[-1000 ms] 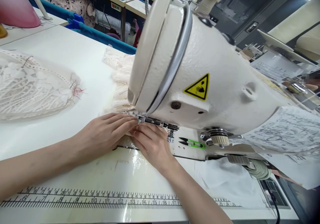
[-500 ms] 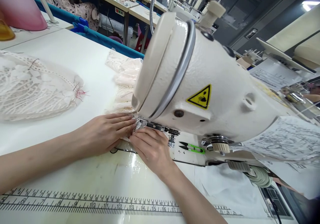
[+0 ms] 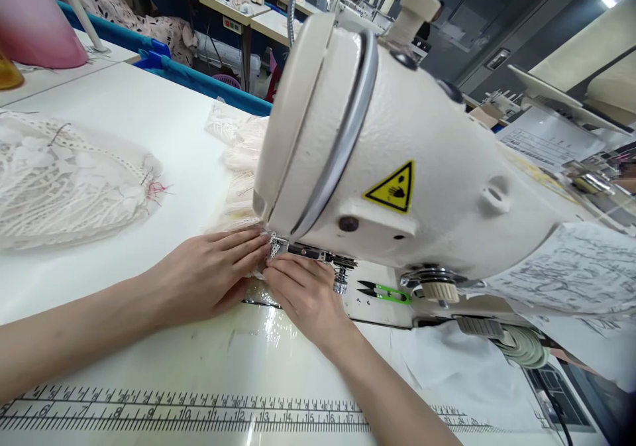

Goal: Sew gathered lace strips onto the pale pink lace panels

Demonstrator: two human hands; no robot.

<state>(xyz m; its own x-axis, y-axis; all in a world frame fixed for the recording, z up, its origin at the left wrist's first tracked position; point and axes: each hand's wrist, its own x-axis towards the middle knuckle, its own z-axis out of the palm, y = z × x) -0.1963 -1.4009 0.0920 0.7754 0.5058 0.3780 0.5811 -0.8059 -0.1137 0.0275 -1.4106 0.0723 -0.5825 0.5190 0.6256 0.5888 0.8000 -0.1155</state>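
A cream sewing machine (image 3: 437,154) leans across the view, its needle area low at the middle. Pale lace fabric (image 3: 241,187) runs behind and under the machine head, with a bit of lace showing between my fingertips. My left hand (image 3: 211,274) lies flat on this fabric, fingers stretched out, left of the presser foot. My right hand (image 3: 305,293) is just in front of the foot, its bent fingers pressed together at the fabric's near edge; the fingertips are partly hidden. Green thread snips (image 3: 390,293) lie on the machine bed to the right.
Another white lace piece (image 3: 64,187) with red thread ends lies on the left of the table. A printed ruler (image 3: 199,413) runs along the front edge. White cloth (image 3: 457,366) lies at the right. A blue cloth trough (image 3: 213,88) borders the far side.
The view has shifted slightly, so the machine sits a little farther left. Both hands stay at the foot, the fabric edge between them.
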